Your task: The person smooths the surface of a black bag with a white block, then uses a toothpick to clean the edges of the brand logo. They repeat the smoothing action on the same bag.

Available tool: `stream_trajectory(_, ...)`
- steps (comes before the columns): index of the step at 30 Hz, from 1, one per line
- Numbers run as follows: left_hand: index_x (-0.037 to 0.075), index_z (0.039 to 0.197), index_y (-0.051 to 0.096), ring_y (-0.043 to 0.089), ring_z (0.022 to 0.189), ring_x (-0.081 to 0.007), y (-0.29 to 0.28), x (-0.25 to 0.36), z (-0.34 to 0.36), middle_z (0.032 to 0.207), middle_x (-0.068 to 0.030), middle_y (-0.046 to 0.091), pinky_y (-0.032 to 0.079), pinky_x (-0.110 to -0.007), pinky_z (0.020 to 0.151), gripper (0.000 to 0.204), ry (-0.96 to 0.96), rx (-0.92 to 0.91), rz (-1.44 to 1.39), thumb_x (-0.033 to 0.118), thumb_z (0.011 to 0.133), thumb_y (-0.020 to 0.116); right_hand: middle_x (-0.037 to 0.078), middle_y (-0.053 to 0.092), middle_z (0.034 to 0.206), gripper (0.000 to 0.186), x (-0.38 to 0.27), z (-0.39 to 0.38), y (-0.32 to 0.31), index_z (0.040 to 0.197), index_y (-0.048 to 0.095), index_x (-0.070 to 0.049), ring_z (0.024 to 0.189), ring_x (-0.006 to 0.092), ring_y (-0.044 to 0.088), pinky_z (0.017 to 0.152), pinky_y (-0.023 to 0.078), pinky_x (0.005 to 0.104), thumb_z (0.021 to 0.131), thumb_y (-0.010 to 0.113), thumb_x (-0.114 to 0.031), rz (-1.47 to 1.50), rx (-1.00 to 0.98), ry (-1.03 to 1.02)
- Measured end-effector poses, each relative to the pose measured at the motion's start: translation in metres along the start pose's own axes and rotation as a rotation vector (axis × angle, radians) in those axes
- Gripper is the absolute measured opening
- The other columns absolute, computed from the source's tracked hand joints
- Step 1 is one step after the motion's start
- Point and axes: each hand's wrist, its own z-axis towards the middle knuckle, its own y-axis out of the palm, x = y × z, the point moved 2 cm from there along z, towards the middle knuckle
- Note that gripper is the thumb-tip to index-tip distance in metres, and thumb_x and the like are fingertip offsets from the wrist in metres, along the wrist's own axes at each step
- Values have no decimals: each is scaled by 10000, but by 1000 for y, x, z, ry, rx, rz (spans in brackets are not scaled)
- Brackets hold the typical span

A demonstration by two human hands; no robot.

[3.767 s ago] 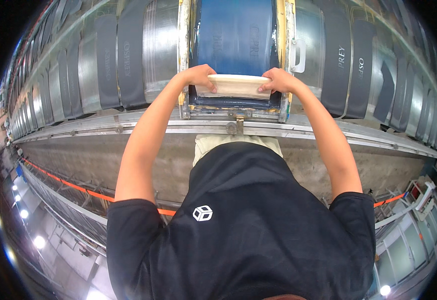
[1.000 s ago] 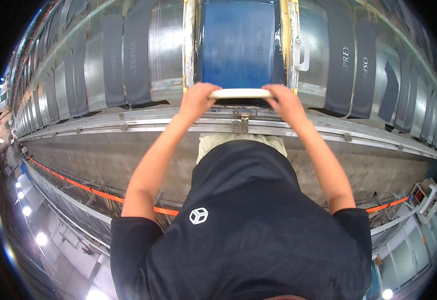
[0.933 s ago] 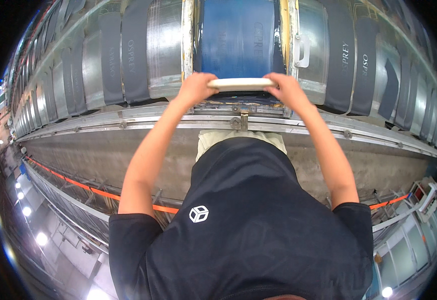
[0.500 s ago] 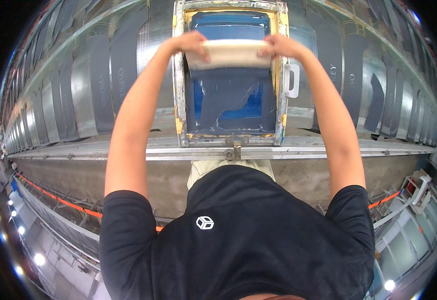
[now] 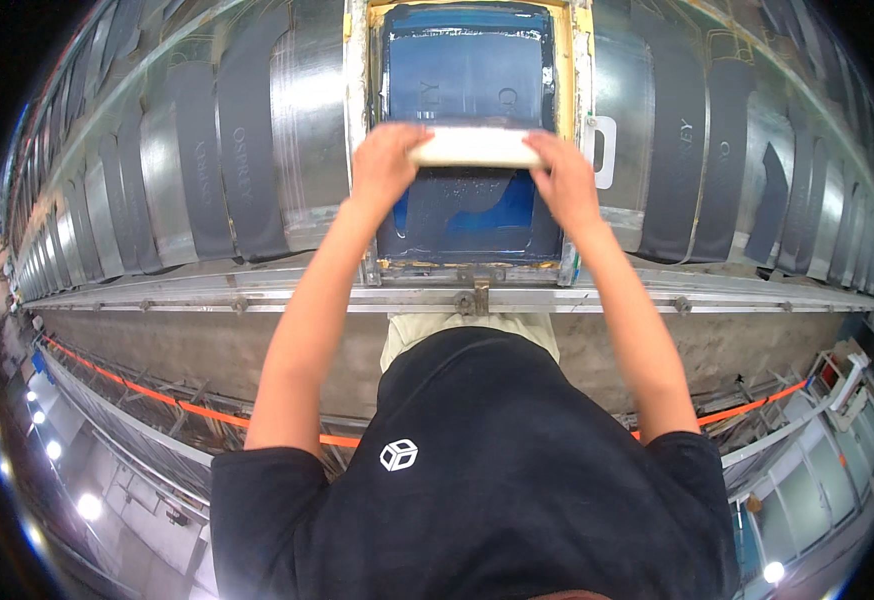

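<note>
I grip a pale squeegee point(image 5: 475, 146) with both hands, my left hand point(image 5: 385, 160) at its left end and my right hand point(image 5: 562, 175) at its right end. Its blade is hidden under the pale bar. It lies crosswise over the middle of a screen frame point(image 5: 575, 60) with a blue mesh point(image 5: 467, 65), edged by yellowish tape and dark ink. Below the bar the mesh carries patchy dark ink around a brighter blue shape. A white handle point(image 5: 603, 150) juts from the frame's right side.
Metal platens point(image 5: 302, 120) stretch away in rows left and right, bearing dark grey fabric pieces point(image 5: 247, 160). A metal rail point(image 5: 681, 303) runs just in front of my body. An orange strip point(image 5: 152, 385) and railings lie behind me, at both sides.
About a second ago the squeegee was at the frame's near end; half a second ago it was near the far end. Now it has come back toward me to the middle, both hands still holding it.
</note>
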Motion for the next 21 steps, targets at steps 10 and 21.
stream_trajectory(10,113,1027,750,651,1033,-262,-13,56,-143,1087,-41,731,535,-391,875,418,39,-89,-24,-77,666,660,133,652,1231,487,-50,-138,-6,1220,641,-67,1190,328,592,994,505,422,746,709,25,22,-187,16)
stream_trajectory(21,65,1159,734,714,968,-298,5,-6,-31,1029,-144,755,548,-403,872,544,-271,-1006,-200,291,682,866,98,709,873,398,16,-14,7,1123,687,7,763,171,689,699,561,306,888,766,-304,273,-984,410)
